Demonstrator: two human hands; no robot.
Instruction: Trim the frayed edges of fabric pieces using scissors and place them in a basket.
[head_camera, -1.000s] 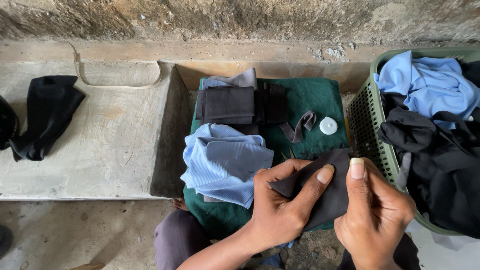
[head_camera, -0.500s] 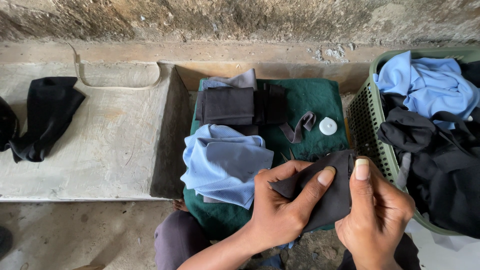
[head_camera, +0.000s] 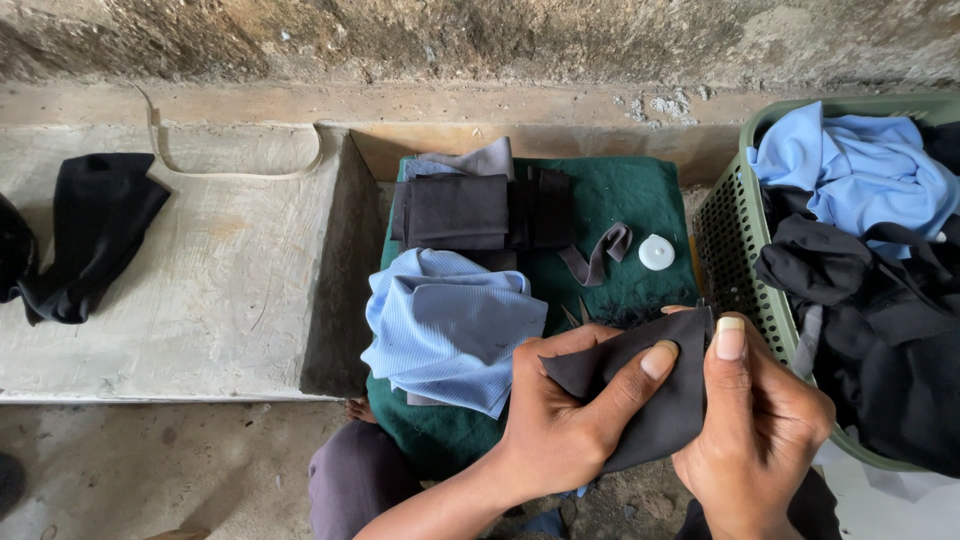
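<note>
My left hand (head_camera: 565, 410) and my right hand (head_camera: 755, 430) both pinch a small piece of black cloth (head_camera: 655, 395), held in the air just in front of me. The left thumb lies across its top; the right thumb presses its right edge. Beyond the hands a green mat (head_camera: 640, 205) lies on the ground. On it rest a folded light blue shirt (head_camera: 450, 325), a stack of folded black cloths (head_camera: 480, 210), a dark strip of fabric (head_camera: 600, 255) and a small white round lid (head_camera: 656, 252).
A green plastic basket (head_camera: 735, 240) at the right is filled with blue (head_camera: 850, 170) and black clothes (head_camera: 880, 320). A concrete slab (head_camera: 220, 290) at the left carries a black garment (head_camera: 85, 230). A rough stone wall runs along the back. My knee (head_camera: 355, 480) shows below.
My right thumb has shifted slightly on the cloth's edge. Everything else stays as it was.
</note>
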